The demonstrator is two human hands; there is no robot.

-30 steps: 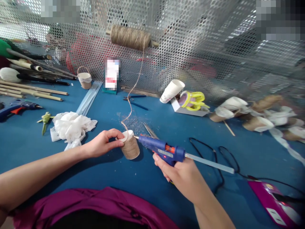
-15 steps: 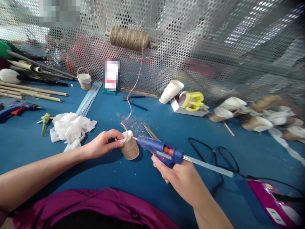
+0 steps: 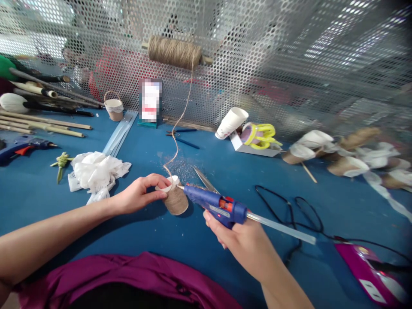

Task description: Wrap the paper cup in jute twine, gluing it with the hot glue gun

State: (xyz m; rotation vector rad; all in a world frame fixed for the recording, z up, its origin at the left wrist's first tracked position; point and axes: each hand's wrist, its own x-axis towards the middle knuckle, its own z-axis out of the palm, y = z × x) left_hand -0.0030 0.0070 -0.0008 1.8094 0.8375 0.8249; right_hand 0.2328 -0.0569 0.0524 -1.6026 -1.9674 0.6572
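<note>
your left hand (image 3: 144,194) pinches the white edge of the twine-wrapped cup (image 3: 177,203), on the blue table (image 3: 154,237) between your hands; your right hand (image 3: 236,236) grips the glue gun (image 3: 206,199). best hold the cup steady, lay glue thinly beside the twine (image 3: 177,148), fingertips off the nozzle (image 3: 180,187). the cup's long axis slants, white end up-left; the gun points left, at it

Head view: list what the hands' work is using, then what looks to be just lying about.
In use:
- twine-wrapped cup, left hand at its rim
- blue glue gun, in the right hand
- twine roll, its strand reaching the cup

Apparently lying about:
- white lace bundle
- second glue gun
- wooden sticks
- small handled basket
</note>
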